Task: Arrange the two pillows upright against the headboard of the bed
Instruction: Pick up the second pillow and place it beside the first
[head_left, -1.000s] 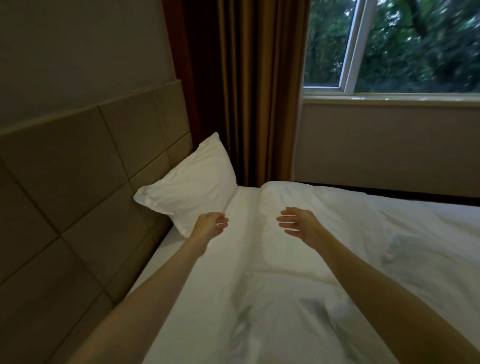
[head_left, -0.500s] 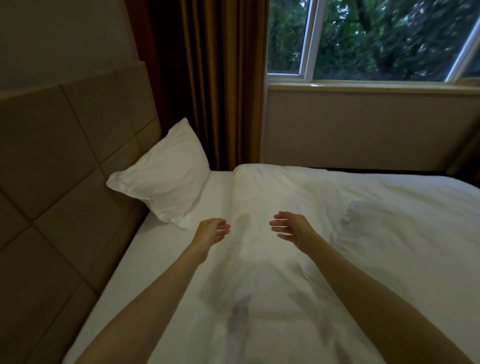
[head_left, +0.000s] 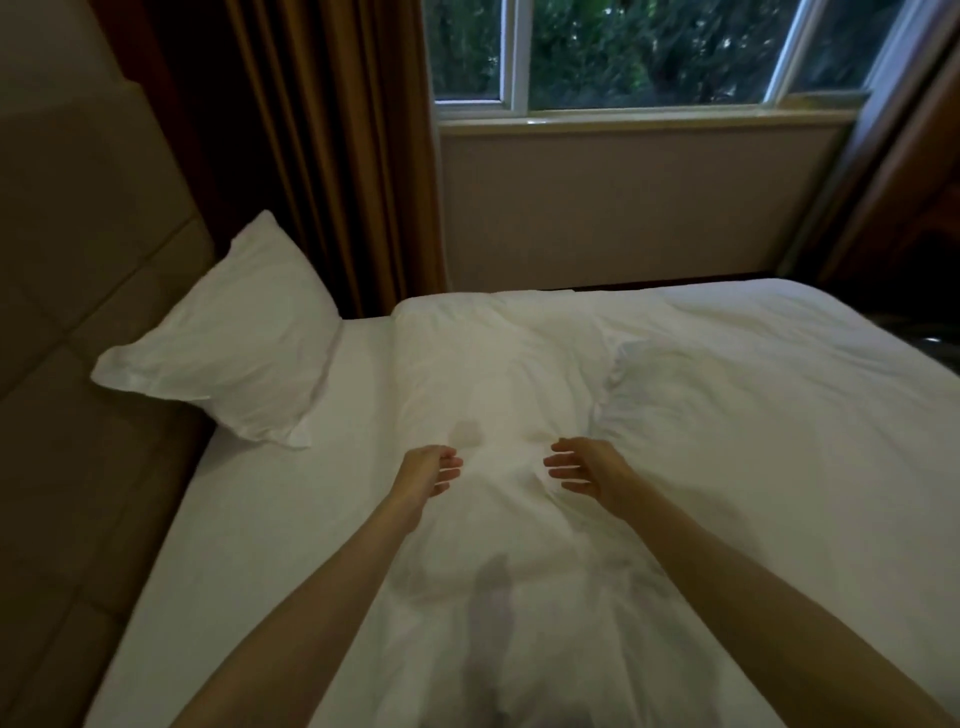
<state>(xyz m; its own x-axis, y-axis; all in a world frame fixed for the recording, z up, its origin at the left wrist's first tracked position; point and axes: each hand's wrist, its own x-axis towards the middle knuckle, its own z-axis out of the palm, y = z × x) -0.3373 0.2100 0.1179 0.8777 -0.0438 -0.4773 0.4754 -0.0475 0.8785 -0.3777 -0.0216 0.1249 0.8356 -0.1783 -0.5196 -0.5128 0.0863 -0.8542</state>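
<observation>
One white pillow (head_left: 234, 343) leans tilted against the tan padded headboard (head_left: 78, 291) at the far left corner of the bed. A second white pillow-like bulge (head_left: 691, 395) lies flat on the right of the white duvet (head_left: 509, 374), hard to tell apart from the bedding. My left hand (head_left: 428, 467) and my right hand (head_left: 584, 467) hover over the middle of the duvet, palms facing each other, fingers apart, holding nothing. Both hands are well clear of the leaning pillow.
A brown curtain (head_left: 337, 156) hangs behind the pillow beside a window (head_left: 623, 52) with a beige wall below it. The white sheet (head_left: 249, 519) runs along the headboard. Dark furniture stands at the far right edge (head_left: 914, 234).
The view has swung right and back, so the pillow and headboard sit further left. My hands have drawn away from the pillow toward the middle of the duvet, still empty.
</observation>
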